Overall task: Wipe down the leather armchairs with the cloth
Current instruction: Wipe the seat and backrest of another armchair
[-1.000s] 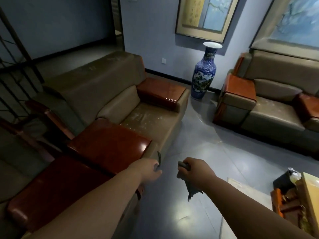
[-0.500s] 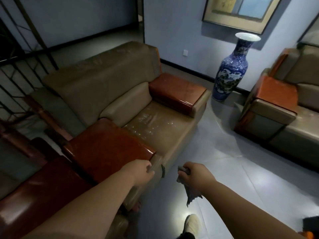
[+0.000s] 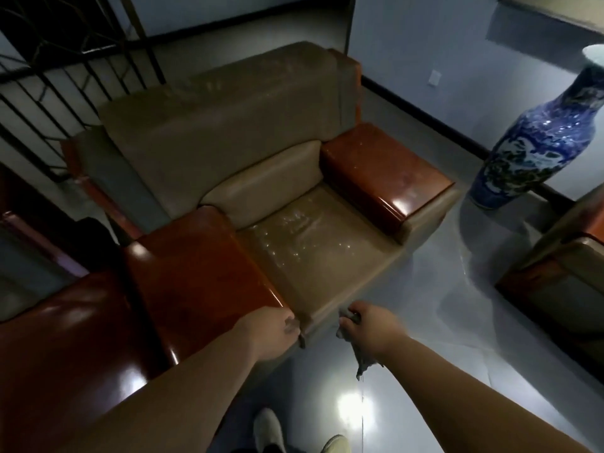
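A tan leather armchair (image 3: 248, 152) with glossy red-brown armrest tops fills the middle of the view; its seat shows pale scuffed patches. My right hand (image 3: 369, 331) hovers just off the seat's front edge and grips a dark grey cloth (image 3: 361, 362), whose free end hangs down below the hand. My left hand (image 3: 274, 331) is at the front end of the near armrest (image 3: 196, 273), fingers curled, with a small dark bit of cloth at its fingertips.
A tall blue-and-white vase (image 3: 536, 138) stands on the floor at the right. Part of another armchair (image 3: 562, 276) shows at the right edge, and a further red-brown armrest (image 3: 65, 338) lies at the left. Black railing (image 3: 58, 80) runs behind. My shoes (image 3: 271, 429) are at the bottom.
I have stepped closer and turned left, so the armchair now sits centred and larger. Both hands have moved up to its front edge, still holding the cloth.
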Available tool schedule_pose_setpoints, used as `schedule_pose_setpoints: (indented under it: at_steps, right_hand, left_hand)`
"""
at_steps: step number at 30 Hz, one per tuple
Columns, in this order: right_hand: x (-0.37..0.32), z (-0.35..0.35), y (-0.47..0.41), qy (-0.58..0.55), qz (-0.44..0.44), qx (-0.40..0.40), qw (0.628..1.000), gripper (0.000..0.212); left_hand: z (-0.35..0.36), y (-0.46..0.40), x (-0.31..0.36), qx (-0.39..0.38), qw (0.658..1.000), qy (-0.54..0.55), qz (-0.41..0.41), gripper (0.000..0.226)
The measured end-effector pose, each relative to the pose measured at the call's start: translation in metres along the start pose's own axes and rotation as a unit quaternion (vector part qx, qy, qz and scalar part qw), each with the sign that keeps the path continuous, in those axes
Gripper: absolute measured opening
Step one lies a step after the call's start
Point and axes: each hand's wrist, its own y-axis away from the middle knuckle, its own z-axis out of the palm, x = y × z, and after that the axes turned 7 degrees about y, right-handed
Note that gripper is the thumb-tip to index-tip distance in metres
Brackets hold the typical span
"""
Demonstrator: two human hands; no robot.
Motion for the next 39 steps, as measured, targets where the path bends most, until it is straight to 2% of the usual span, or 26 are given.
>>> schedule_pose_setpoints:
  at_steps: [3, 8, 12, 17, 20, 23, 28, 33, 36, 39]
  right_hand:
    - [-0.002, -0.003, -0.039, 0.001, -0.014, -0.028, 1.0, 0.017]
    - [-0.005, -0.004, -0.097, 0.007, -0.01, -0.032, 0.999, 0.015]
    - [-0.003, -0.007, -0.14, 0.034, -0.01, -0.041, 0.999, 0.01]
    - [0.004, 0.009, -0.203, 0.039, -0.031, -0.024, 0.998, 0.018]
    - [0.008, 0.031, -0.245, 0.058, -0.063, -0.053, 0.995, 0.025]
    - [0.01, 0.057, -0.291, 0.099, -0.107, -0.097, 0.985, 0.028]
    - [0.022, 0.113, -0.354, 0.194, -0.196, -0.103, 0.956, 0.037]
    - [0.056, 0.178, -0.376, 0.305, -0.228, -0.128, 0.916, 0.052]
    - [0.071, 0.201, -0.378, 0.274, -0.229, -0.075, 0.931, 0.053]
    - [0.07, 0.214, -0.383, 0.212, -0.19, -0.046, 0.958, 0.054]
  left_hand:
    - [-0.013, -0.025, -0.008, 0.005, 0.999, 0.022, -0.024, 0.051]
    - [-0.038, -0.078, -0.024, 0.011, 0.999, 0.021, -0.042, 0.043]
    - [-0.044, -0.115, -0.033, 0.013, 0.998, 0.01, -0.057, 0.051]
    - [-0.034, -0.155, -0.044, 0.039, 0.996, 0.013, -0.077, 0.06]
    - [-0.015, -0.172, -0.056, 0.082, 0.994, 0.001, -0.077, 0.061]
    - [0.011, -0.198, -0.068, 0.102, 0.99, -0.009, -0.096, 0.063]
    - [0.063, -0.259, -0.094, 0.135, 0.984, -0.032, -0.111, 0.081]
    - [0.094, -0.306, -0.123, 0.191, 0.967, -0.092, -0.142, 0.091]
    - [0.107, -0.316, -0.138, 0.234, 0.955, -0.119, -0.135, 0.09]
    - [0.115, -0.318, -0.145, 0.276, 0.947, -0.115, -0.116, 0.087]
